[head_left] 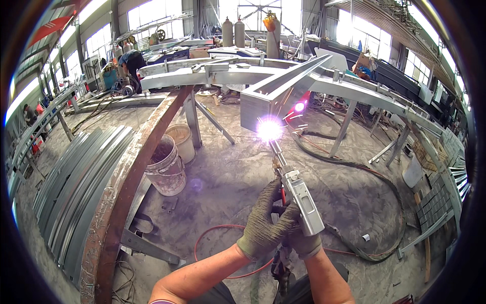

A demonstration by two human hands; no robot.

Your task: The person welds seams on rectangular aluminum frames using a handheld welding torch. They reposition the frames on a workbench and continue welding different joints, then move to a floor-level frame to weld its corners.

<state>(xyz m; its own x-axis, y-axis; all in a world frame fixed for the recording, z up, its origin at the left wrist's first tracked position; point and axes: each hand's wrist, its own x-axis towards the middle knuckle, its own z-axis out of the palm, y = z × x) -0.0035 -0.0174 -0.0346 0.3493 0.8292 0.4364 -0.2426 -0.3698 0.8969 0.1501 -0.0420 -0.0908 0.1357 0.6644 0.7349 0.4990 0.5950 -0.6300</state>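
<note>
In both gloved hands I hold a silver handheld welding gun (304, 200), its nozzle pointing away from me. My left hand (266, 223) closes round it from the left, below the nozzle. My right hand (305, 244) is at the rear grip; the gun's body partly covers its fingers. At the tip a glaring white-violet arc (270, 130) burns against the lower end of a metal box-section beam (255, 111). Sparks fly to the right, where a second pink glow (299, 106) shows. The glare hides the seam.
A rusty steel beam (119, 202) runs along the left, beside two buckets (169, 175) and stacked metal strips (76, 187). Dark hose (374, 175) and red cable (207, 233) loop over the floor. A curved metal frame (223, 76) spans the back. Another person (132, 62) bends over at far left.
</note>
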